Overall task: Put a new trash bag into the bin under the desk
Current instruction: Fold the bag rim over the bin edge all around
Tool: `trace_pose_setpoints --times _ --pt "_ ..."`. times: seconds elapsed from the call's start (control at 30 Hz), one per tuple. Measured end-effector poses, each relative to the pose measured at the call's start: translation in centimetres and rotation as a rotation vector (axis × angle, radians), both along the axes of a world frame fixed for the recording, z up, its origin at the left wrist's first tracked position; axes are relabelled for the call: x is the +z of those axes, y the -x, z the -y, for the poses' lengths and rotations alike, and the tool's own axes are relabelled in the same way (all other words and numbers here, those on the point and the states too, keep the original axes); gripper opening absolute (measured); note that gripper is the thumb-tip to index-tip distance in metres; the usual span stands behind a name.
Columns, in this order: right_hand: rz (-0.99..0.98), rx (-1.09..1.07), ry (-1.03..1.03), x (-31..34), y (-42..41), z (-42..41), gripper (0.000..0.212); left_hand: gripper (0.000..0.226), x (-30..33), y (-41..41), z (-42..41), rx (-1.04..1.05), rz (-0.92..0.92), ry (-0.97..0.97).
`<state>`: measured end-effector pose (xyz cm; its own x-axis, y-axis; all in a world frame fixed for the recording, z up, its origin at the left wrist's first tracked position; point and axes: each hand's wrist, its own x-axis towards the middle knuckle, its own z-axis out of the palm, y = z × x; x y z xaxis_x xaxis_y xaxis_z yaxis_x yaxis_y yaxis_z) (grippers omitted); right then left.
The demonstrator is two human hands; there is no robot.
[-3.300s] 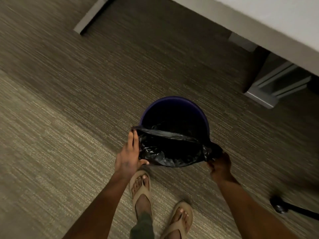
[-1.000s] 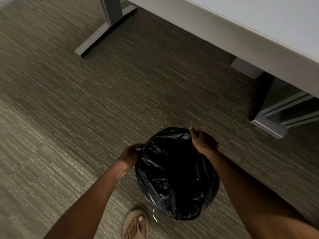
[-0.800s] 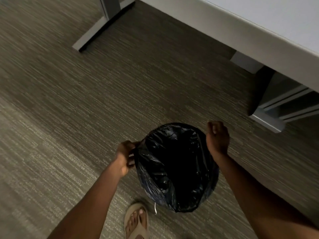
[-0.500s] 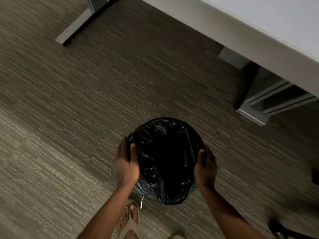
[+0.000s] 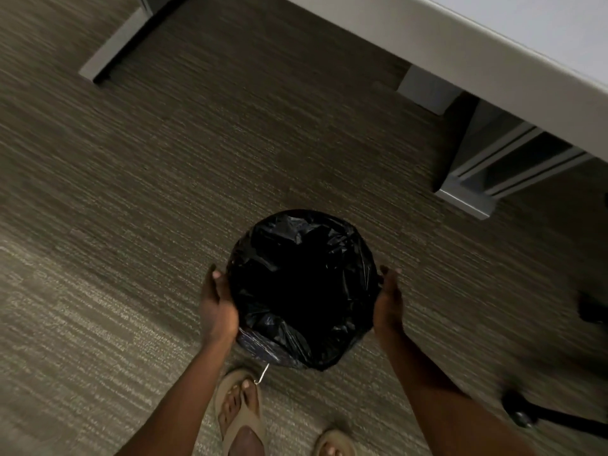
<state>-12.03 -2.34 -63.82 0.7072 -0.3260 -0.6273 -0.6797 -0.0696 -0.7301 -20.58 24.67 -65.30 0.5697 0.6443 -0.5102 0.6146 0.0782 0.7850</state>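
Observation:
A round bin stands on the carpet, lined and wrapped over its rim by a shiny black trash bag (image 5: 302, 287); the bin's own wall is hidden by the plastic. My left hand (image 5: 217, 307) presses flat against the bag on the bin's left side. On the right side, my right hand (image 5: 388, 304) lies against the bag in the same way. Both hands grip the bagged bin between them. A thin white string (image 5: 263, 376) hangs from the bag's lower edge.
The white desk (image 5: 493, 51) spans the upper right, with grey metal legs (image 5: 467, 199) right of the bin and another leg foot (image 5: 112, 54) at upper left. A chair's black caster and base arm (image 5: 526, 416) are at lower right. My sandalled feet (image 5: 243, 413) stand just behind the bin.
The bag went from half over the rim to fully around it. My hands left the rim's far and left edges and came down onto the bin's two sides.

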Motion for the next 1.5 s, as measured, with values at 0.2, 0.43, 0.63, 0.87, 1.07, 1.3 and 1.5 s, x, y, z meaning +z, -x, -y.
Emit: trace_pose_setpoints --times 0.2,0.43,0.63,0.87,1.07,1.3,1.5 --pt "0.185 -0.040 0.063 1.0 5.7 -2.6 0.062 0.082 2.3 2.7 4.6 0.242 0.015 0.169" --pt "-0.049 -0.311 -0.283 -1.1 4.7 -2.8 0.082 0.127 1.3 2.3 4.5 0.403 0.020 0.648" --pt "-0.080 -0.263 -0.613 -2.2 3.9 -1.7 0.098 0.151 -0.2 2.7 3.9 0.324 0.026 0.582" --pt "-0.032 -0.419 -0.208 0.2 6.3 -1.6 0.082 0.078 2.3 7.2 6.6 0.329 -0.138 0.000" --pt "-0.120 -0.482 -0.243 2.3 12.0 -6.0 0.089 0.056 6.7 8.8 12.8 0.563 -0.147 0.465" --pt "-0.082 -0.551 -0.517 2.0 10.7 -8.6 0.080 0.096 6.8 4.9 12.1 0.773 0.020 0.911" --pt "-0.137 -0.705 -0.675 0.6 9.5 -9.1 0.100 0.104 4.7 3.7 11.8 0.884 0.048 1.043"
